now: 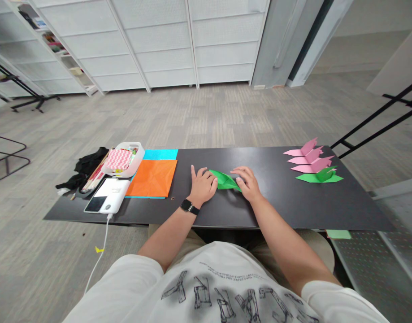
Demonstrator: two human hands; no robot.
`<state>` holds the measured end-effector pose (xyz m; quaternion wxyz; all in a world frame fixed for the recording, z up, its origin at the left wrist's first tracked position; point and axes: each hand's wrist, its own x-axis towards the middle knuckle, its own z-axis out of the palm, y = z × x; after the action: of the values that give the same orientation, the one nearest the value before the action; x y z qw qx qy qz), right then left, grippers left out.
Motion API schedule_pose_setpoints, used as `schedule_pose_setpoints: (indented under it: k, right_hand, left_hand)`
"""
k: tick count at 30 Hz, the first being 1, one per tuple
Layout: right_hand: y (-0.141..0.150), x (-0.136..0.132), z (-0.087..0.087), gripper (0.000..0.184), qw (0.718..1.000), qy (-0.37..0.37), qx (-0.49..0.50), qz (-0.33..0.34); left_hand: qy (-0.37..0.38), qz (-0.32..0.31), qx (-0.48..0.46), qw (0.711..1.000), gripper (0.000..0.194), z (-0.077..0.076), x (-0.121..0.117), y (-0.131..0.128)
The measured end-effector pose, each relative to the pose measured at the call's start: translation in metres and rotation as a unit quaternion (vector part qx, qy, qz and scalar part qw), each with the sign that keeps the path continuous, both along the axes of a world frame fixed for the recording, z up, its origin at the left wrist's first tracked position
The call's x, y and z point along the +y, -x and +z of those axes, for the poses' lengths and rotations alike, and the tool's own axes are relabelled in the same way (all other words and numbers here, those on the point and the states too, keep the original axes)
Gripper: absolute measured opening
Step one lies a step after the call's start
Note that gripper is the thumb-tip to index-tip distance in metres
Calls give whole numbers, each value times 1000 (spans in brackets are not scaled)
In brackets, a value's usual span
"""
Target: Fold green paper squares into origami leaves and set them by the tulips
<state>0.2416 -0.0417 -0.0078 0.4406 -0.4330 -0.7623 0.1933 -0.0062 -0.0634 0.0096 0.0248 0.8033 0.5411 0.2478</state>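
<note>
A partly folded sheet of green origami paper (224,181) lies on the dark table between my two hands. My left hand (203,186), with a watch on its wrist, holds the left end of the paper, its fingers bent and the index finger pointing away from me. My right hand (248,183) has its thumb and curled fingers at the paper's right end. The fingertips partly cover both ends. Farther right stand several finished paper birds: pink ones (311,165) in a row and a green one (322,176) nearest me.
Orange paper (153,178) lies over blue sheets (162,154) on the left. Beyond them are a white plastic box (137,157) with a pink patterned packet, a white power bank (117,196) with a cable, and black cloth (91,161). The dark table (276,208) ends close to my lap.
</note>
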Motion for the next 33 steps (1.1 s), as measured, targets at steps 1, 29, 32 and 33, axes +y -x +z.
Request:
schedule_pose_setpoints:
  k: [1,29,32,33]
  right_hand:
    - [1,-1,1,43,1000,-4,-8,3]
    - [6,9,-17,14,986,-74,-68,-131]
    - [8,5,-13,19,994,-43,-87,-54]
    - [9,3,-12,21,994,-32,-98,-27]
  left_hand:
    - [-5,12,0,1000,31,0,0,0]
    - [-39,-3,19,999,20,0,1,-1]
    - [-40,15,18,999,20,-3,2,-1]
    - [-40,19,17,999,19,-5,3,0]
